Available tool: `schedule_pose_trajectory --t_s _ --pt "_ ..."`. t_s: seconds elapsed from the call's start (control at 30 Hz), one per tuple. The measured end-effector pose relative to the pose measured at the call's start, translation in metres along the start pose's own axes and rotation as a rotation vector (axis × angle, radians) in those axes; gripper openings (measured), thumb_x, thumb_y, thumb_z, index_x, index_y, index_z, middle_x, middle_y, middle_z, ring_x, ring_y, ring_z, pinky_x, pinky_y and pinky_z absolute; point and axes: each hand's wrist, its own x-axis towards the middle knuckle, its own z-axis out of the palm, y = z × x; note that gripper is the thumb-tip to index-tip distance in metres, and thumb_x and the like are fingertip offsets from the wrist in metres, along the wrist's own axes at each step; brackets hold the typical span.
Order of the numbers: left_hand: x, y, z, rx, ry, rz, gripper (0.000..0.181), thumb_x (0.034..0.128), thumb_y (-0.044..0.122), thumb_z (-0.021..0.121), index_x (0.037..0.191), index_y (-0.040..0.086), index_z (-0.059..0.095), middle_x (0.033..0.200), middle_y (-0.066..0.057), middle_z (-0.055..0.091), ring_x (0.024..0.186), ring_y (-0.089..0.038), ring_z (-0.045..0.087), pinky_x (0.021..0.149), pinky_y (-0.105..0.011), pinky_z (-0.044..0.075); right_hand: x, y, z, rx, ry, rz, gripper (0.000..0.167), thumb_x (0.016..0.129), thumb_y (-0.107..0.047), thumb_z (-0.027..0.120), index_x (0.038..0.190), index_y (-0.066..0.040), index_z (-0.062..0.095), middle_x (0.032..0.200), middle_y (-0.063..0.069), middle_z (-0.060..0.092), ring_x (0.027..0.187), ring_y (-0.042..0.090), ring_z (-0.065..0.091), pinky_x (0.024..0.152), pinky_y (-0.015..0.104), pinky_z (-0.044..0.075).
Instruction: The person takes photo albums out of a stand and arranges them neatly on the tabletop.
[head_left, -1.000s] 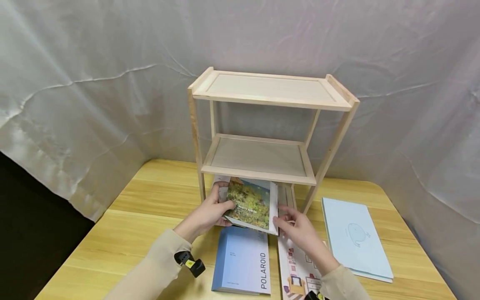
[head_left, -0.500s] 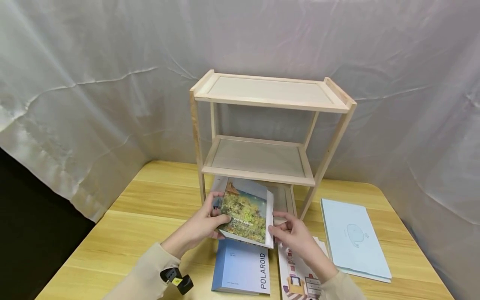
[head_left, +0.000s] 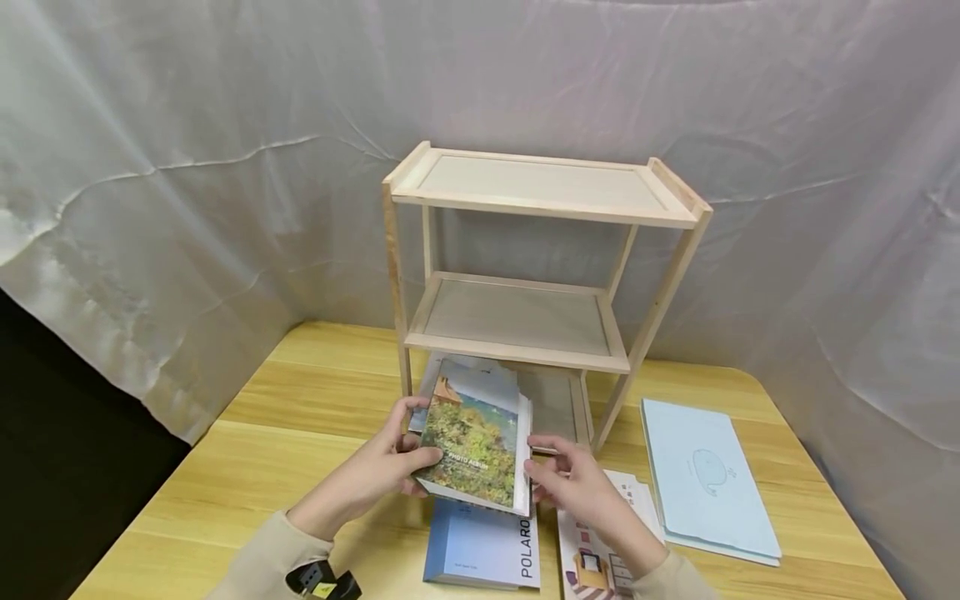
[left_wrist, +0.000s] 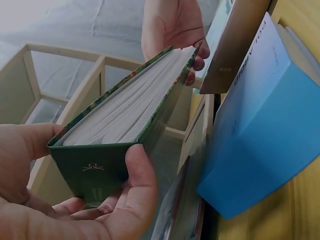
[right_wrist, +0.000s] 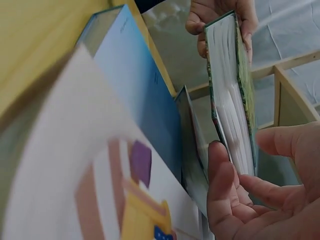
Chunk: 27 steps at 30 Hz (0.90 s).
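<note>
A photo album (head_left: 472, 442) with a garden-and-sea cover is held, tilted, in front of the lowest shelf. The left hand (head_left: 375, 467) grips its left side, thumb on the cover. In the left wrist view, that hand (left_wrist: 100, 200) holds the dark green spine (left_wrist: 92, 167). The right hand (head_left: 581, 492) pinches the album's right edge, and in the right wrist view its fingers (right_wrist: 225, 190) touch the page side (right_wrist: 235, 115). Below the album lies a blue POLAROID book (head_left: 480, 550), partly covered by it.
A three-tier wooden shelf (head_left: 517, 342) stands at the back; another book (head_left: 422, 417) lies on its lowest tier, partly hidden. To the right are an illustrated white book (head_left: 622, 492) and a light blue book (head_left: 708, 475) with a whale drawing, on the wooden table (head_left: 300, 392).
Both hands have moved the album toward the front left, out from under the middle shelf. It now covers more of the POLAROID book's upper part.
</note>
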Motion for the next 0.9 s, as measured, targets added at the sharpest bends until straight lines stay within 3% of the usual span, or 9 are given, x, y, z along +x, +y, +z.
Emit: schedule_pose_trajectory --t_s 0.13,0.6,0.9 --pt "-0.009 -0.002 -0.005 -0.004 -0.008 -0.017 0.071 0.1061 0.015 0.066 0.160 0.023 0.020 0.086 -0.002 0.046 0.085 -0.021 0.057 0.077 -0.043 0.063 -0.003 -0.001 0.005 0.060 -0.036 0.022 0.064 0.105 -0.021 0.070 0.157 0.006 0.044 0.100 0.012 0.070 0.081 0.022 0.072 0.075 0.036 0.067" --pt "-0.037 -0.011 -0.017 -0.015 -0.044 -0.021 0.074 0.1076 0.019 0.067 0.162 0.023 0.017 0.092 -0.003 0.051 0.090 -0.020 0.057 0.080 -0.046 0.064 -0.010 0.000 0.016 0.140 -0.188 0.017 0.069 0.104 -0.019 0.072 0.160 0.003 0.038 0.104 0.011 0.071 0.086 0.021 0.073 0.079 0.036 0.067" --pt "-0.051 -0.021 -0.025 -0.046 -0.074 -0.018 0.075 0.1091 0.019 0.064 0.163 0.021 0.012 0.094 -0.004 0.056 0.094 -0.021 0.062 0.083 -0.049 0.065 -0.015 0.001 0.026 0.158 -0.246 0.011 0.067 0.107 -0.019 0.068 0.161 0.004 0.036 0.107 0.011 0.071 0.089 0.021 0.074 0.079 0.036 0.067"
